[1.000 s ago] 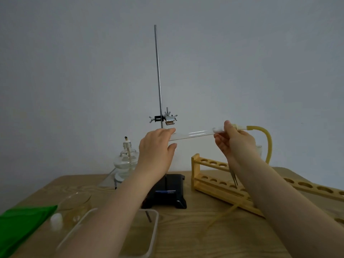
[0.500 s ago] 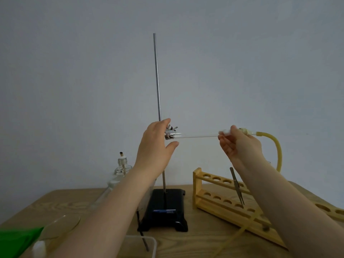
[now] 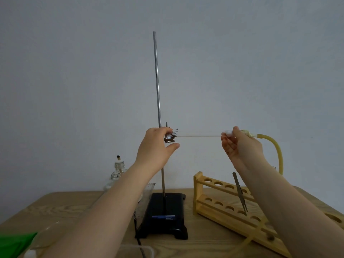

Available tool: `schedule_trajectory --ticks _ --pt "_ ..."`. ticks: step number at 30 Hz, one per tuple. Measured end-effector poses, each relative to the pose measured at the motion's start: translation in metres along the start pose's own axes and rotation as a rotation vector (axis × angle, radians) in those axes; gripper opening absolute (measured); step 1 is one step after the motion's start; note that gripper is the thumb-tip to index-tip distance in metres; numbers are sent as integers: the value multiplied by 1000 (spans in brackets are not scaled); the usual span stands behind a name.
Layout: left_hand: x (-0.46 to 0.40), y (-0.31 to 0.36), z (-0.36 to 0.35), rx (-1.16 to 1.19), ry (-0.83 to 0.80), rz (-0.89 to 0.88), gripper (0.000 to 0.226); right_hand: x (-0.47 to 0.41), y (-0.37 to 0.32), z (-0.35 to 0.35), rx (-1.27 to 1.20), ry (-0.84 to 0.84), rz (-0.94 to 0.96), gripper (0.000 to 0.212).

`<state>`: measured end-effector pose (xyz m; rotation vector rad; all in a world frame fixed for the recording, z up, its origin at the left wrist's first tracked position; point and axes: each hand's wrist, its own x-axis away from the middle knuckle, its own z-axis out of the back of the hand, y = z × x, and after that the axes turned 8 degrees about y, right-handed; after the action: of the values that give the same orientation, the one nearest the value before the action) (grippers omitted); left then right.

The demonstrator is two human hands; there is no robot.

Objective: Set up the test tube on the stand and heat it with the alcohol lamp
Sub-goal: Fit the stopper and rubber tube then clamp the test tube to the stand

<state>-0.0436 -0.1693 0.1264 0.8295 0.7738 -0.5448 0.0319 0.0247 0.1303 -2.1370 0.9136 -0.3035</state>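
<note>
The test tube [image 3: 199, 135] was held level, its far end at the metal clamp [image 3: 170, 137] on the stand [image 3: 157, 108], its stoppered mouth pinched between thumb and fingers of the right hand [image 3: 240, 146]. A yellow rubber hose [image 3: 277, 151] was seen curving down from the stopper. The clamp was gripped by the curled fingers and thumb of the left hand [image 3: 155, 146]. The alcohol lamp [image 3: 118, 167] was left uncapped on the wooden table [image 3: 78, 203], left of the stand's black base. A wooden rack [image 3: 219, 200] with tweezers [image 3: 240, 192] propped in it was set to the right.
</note>
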Motion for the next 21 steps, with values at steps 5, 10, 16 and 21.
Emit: schedule_trajectory --ticks 5,10,16,21 --pt "-1 -2 0 67 16 -17 34 -4 2 3 -14 17 -4 11" --pt "-5 -5 2 74 4 -30 34 -8 4 4 -24 54 -10 9" --pt "-7 -10 2 57 -3 -35 36 -8 9 2 -3 42 -10 11" --pt "-7 -10 4 36 -23 -51 36 -6 13 -2 -3 34 -9 15"
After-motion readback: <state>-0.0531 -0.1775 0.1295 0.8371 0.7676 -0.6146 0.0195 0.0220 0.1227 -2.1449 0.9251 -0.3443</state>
